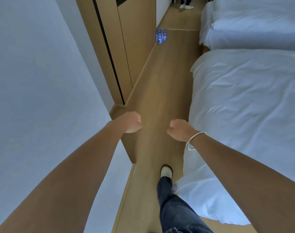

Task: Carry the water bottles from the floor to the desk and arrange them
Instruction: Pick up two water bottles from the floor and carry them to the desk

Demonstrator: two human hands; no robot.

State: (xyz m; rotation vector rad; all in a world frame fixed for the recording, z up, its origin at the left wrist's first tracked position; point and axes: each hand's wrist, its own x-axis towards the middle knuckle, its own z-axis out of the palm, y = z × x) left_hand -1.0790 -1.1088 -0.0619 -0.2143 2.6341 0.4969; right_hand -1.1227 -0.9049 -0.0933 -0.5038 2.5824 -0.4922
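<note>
Ahead, both hands, left [132, 122] and right [178, 130], hang loosely curled and hold nothing, a smooth metal bangle [193, 141] ringing the right wrist; blue-tinted plastic bottles [161, 35] cluster far off on the wood-grain floor [167, 84] by the wall, opposite a rumpled white bed [247, 105]

Bare forearms, silver bangle [193, 141] on rt wrist, dark jeans [175, 209], cream shoe [166, 171].

wood floor [168, 91] between white wall [34, 73] and beds [252, 98].
</note>
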